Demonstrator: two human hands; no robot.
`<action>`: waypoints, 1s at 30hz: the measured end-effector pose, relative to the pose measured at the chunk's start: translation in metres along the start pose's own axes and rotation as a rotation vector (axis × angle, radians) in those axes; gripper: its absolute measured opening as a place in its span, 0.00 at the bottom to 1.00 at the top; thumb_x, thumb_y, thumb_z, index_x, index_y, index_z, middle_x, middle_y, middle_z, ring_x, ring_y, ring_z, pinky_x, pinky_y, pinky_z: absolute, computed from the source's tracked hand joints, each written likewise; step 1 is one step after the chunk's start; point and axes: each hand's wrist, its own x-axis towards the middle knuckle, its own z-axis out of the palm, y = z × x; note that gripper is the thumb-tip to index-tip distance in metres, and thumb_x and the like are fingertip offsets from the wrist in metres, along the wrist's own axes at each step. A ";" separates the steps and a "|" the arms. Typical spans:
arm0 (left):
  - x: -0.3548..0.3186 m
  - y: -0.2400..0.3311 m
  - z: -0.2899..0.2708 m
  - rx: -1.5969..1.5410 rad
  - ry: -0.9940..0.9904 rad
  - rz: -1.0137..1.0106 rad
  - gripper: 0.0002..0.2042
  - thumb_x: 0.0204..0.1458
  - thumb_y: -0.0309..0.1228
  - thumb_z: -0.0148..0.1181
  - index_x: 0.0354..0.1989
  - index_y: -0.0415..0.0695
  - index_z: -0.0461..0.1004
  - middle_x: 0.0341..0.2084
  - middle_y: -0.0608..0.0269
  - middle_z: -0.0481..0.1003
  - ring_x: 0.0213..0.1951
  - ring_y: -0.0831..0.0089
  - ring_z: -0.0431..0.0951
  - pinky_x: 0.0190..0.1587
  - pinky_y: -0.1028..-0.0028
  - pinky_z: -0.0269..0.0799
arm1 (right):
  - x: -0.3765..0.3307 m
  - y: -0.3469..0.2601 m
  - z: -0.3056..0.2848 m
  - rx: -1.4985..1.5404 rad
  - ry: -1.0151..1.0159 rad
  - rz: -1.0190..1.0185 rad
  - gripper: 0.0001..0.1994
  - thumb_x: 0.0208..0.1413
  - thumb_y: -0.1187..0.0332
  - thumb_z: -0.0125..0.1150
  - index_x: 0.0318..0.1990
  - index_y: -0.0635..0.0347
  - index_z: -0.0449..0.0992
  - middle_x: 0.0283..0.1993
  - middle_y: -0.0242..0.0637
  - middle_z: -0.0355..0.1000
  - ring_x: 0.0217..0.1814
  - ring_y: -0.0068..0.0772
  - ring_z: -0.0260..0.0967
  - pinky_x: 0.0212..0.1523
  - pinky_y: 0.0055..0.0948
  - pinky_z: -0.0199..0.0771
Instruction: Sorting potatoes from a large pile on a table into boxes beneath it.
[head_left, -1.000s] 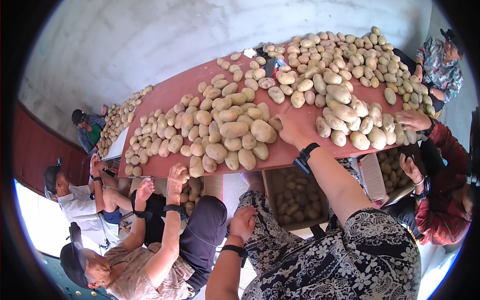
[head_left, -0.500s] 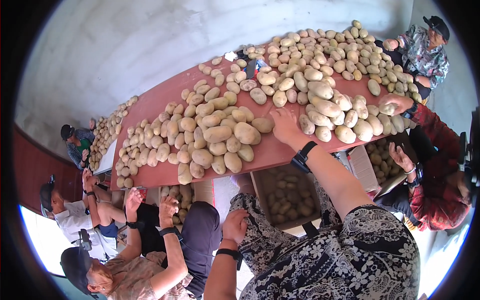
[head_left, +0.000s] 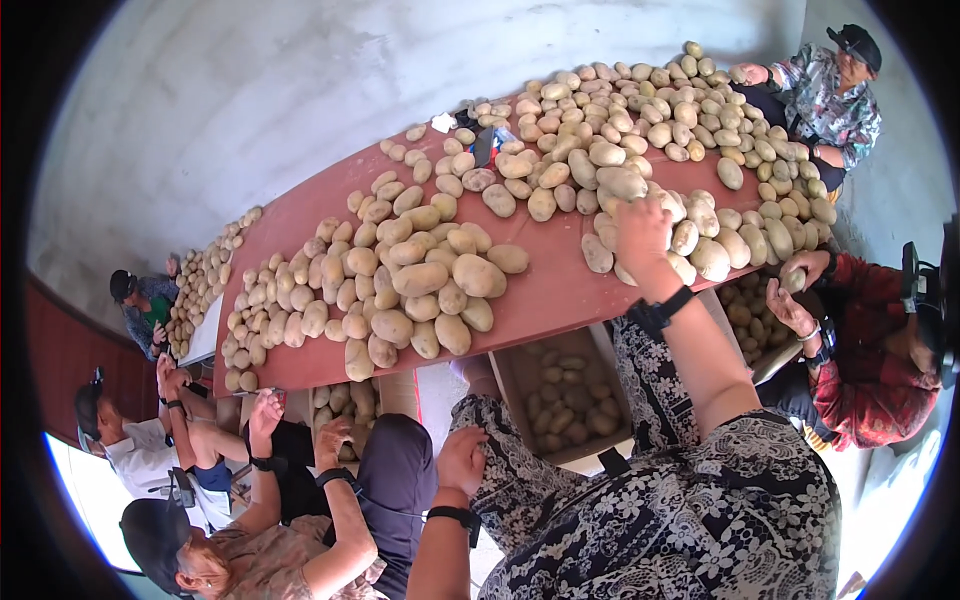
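Observation:
My right hand point(head_left: 645, 230) is on the right-hand potato pile point(head_left: 715, 257). Its fingers curl over a large potato near the front, mostly covered by the hand; their tips are hidden. Just beyond the knuckles lies another big potato point(head_left: 622, 183). My left hand point(head_left: 462, 460) rests by my left knee, fingers curled in, with nothing showing in them. To the left a second potato pile point(head_left: 400, 270) spreads over the red-brown table point(head_left: 545, 285). Below the table edge, between my legs, stands an open box point(head_left: 625, 440) with potatoes inside.
At right, a person in a red sleeve point(head_left: 870, 400) holds a potato point(head_left: 793, 280) above another box. Two people point(head_left: 290, 530) point(head_left: 150, 440) sit at left, with further people at the table's far ends. A dark phone-like object point(head_left: 485, 147) lies among potatoes near the wall.
My right hand has moved right from bare tabletop onto the pile. The left hand stays by the knee. The red-sleeved person's hand has drawn a potato off the table. The view has shifted slightly.

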 end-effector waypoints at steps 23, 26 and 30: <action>0.005 0.001 -0.001 -0.038 -0.041 -0.030 0.12 0.43 0.21 0.52 0.36 0.42 0.78 0.42 0.52 0.78 0.48 0.52 0.76 0.54 0.60 0.71 | 0.028 -0.174 0.005 0.884 0.021 -0.418 0.25 0.48 0.60 0.65 0.52 0.66 0.73 0.48 0.51 0.73 0.54 0.51 0.69 0.55 0.43 0.70; 0.004 0.002 -0.002 -0.026 -0.030 -0.013 0.13 0.42 0.20 0.51 0.36 0.41 0.78 0.42 0.51 0.78 0.48 0.52 0.77 0.53 0.61 0.72 | 0.039 -0.220 -0.001 0.833 0.017 -0.436 0.22 0.49 0.58 0.64 0.48 0.64 0.75 0.46 0.50 0.74 0.50 0.51 0.70 0.52 0.44 0.70; 0.004 0.002 -0.002 -0.043 -0.031 -0.042 0.12 0.43 0.22 0.53 0.36 0.43 0.79 0.42 0.52 0.78 0.48 0.52 0.76 0.55 0.60 0.71 | 0.039 -0.247 -0.002 0.507 -0.141 -0.510 0.18 0.53 0.56 0.60 0.43 0.60 0.77 0.46 0.47 0.73 0.52 0.49 0.69 0.49 0.46 0.69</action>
